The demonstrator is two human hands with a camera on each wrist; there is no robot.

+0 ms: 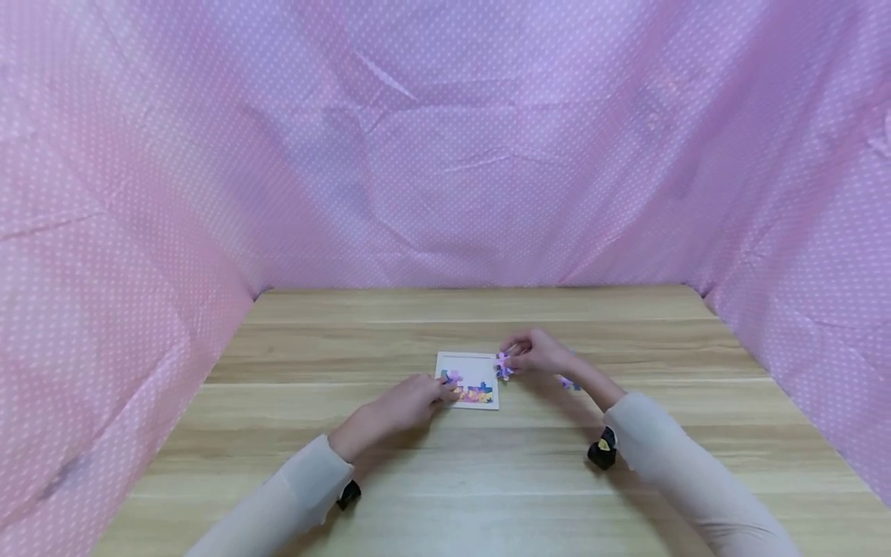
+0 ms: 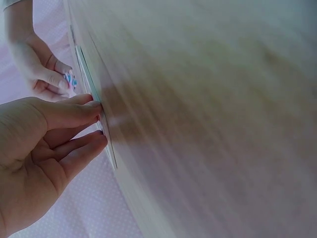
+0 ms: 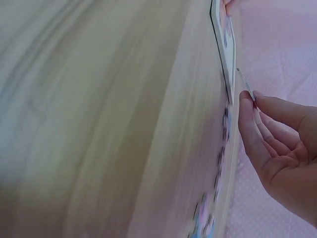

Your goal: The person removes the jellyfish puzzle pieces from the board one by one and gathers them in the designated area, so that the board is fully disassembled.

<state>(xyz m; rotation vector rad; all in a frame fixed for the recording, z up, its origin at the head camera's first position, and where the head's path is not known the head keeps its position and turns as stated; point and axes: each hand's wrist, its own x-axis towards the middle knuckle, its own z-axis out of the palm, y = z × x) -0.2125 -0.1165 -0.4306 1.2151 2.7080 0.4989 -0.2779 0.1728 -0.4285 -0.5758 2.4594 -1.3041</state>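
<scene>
A white puzzle tray [image 1: 468, 360] lies on the table with colourful jigsaw pieces [image 1: 476, 394] along its near side. My left hand [image 1: 414, 401] is at the tray's near left, its fingertips touching the tray edge in the left wrist view, thumb and fingers apart. Beside those fingertips a pink and teal piece [image 1: 454, 377] shows over the tray. Just off the tray's right side, my right hand [image 1: 537, 352] pinches a purple jigsaw piece [image 1: 503, 366] between thumb and finger. In the right wrist view that piece [image 3: 246, 84] appears edge-on, held above the table.
More loose jigsaw pieces [image 1: 568, 383] lie on the wooden table [image 1: 445, 480] under the right forearm. They run in a line beyond the tray in the right wrist view. Pink dotted cloth [image 1: 445, 155] hangs at the back and sides.
</scene>
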